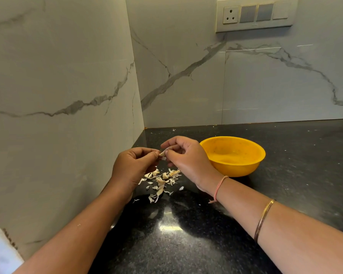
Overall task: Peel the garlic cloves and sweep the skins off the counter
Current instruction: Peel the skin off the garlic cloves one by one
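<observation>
A small pale garlic clove point(162, 154) is held above the black counter point(285, 175). My left hand point(133, 167) pinches its left end. The fingertips of my right hand point(184, 155) pinch a strip of skin point(167, 149) at the clove's top. Below the hands a loose heap of garlic skins point(160, 182) lies on the counter, with what look like one or two cloves among them.
A yellow plastic bowl point(245, 167) stands just right of my right hand; I see nothing in it. Marble walls meet in a corner close behind and to the left. Small skin flecks dot the counter. A switch panel point(255, 14) is high on the back wall.
</observation>
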Available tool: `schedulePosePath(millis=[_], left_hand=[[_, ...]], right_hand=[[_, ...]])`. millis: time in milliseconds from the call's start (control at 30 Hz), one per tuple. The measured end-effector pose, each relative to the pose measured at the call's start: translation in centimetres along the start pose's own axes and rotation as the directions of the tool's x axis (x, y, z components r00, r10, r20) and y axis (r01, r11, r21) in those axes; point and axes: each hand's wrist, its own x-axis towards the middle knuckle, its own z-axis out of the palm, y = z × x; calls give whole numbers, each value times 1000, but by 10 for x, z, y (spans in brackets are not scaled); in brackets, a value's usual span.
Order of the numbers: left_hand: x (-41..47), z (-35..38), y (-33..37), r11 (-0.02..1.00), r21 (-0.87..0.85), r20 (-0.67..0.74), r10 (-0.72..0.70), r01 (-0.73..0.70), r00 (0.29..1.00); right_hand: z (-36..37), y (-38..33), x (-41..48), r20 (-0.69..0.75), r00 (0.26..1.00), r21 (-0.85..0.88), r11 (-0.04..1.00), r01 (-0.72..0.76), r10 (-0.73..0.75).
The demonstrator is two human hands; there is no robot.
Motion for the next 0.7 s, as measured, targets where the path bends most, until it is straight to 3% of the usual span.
schedulePosePath(millis=[367,700], left_hand=[[-2,0,2,998,39,60,55,-58,997],[-2,-1,-2,984,134,6,116,-115,993]], right_hand=[[-5,-1,5,107,975,345,913,-219,194],[-3,-5,2,147,970,364,902,-233,191]])
